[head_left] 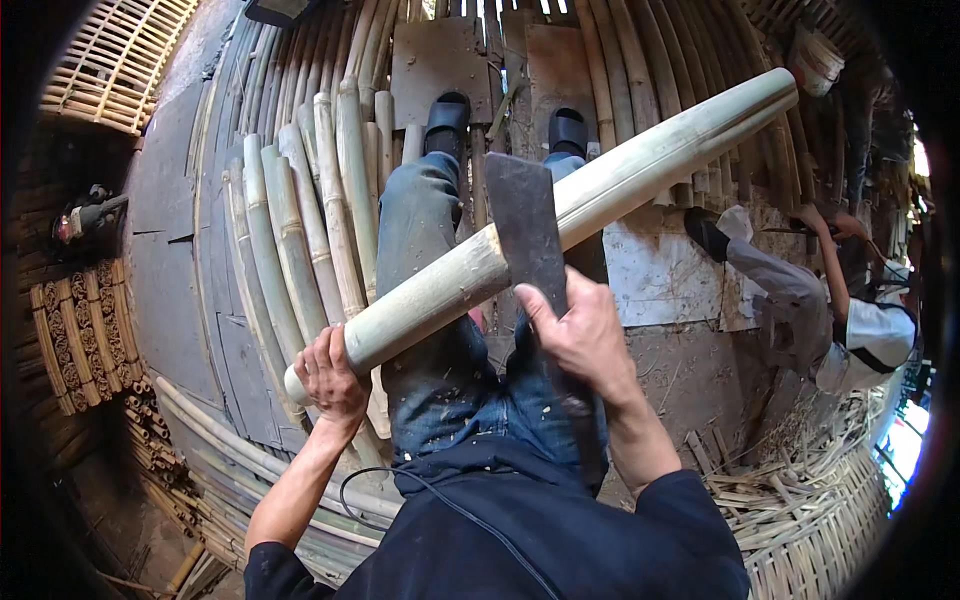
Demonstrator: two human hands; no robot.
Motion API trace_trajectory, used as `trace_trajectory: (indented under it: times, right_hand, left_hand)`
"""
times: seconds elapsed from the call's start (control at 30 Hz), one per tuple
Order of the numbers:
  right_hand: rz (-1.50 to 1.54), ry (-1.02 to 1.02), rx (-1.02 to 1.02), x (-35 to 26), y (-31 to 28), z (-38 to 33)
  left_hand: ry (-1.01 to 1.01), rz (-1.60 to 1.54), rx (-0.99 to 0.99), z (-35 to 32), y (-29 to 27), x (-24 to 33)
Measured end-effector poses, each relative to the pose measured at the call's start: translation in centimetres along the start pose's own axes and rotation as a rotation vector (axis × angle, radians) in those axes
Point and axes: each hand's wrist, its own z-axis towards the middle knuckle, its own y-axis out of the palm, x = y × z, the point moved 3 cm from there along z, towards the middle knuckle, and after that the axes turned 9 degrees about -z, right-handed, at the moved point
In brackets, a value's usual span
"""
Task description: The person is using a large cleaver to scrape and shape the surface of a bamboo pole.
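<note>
Dark shirt [530, 530] nearest; my left grip [335, 376] clasps the diagonal bamboo pole [445, 287] low-left, right grip [588, 335] the cleaver [529, 220] across it.

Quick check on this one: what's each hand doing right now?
Left hand: closed on the pale bamboo pole, near its lower-left end.
Right hand: closed on the dark broad blade.

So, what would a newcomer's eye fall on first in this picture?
The long pale bamboo pole slants across the centre, its lower-left end in the left grip. A broad dark blade in the right grip crosses in front of its middle. Beyond, more bamboo lengths lie side by side at upper left, and another person is near the right edge.
</note>
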Motion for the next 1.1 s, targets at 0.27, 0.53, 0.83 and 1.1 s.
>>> trace_trajectory:
  times: [0.27, 0.53, 0.83, 1.1]
  right_hand:
    - [-0.030, 0.098, -0.053, -0.2, -0.9, -0.3]
    - [0.047, 0.155, -0.001, 0.8, -3.1, -0.3]
    - [0.228, 0.158, 0.079, 0.4, -6.1, -0.8]
    - [0.271, 0.049, -0.203, -3.5, 1.0, -3.6]
  left_hand:
    - [0.001, 0.041, 0.039, -0.1, -0.3, -0.3]
    - [0.023, -0.018, 0.013, 1.0, -0.8, 0.5]
    - [0.057, -0.002, 0.036, 1.4, -0.2, 1.0]
    - [0.011, -0.064, 0.026, 1.8, -1.7, -0.3]
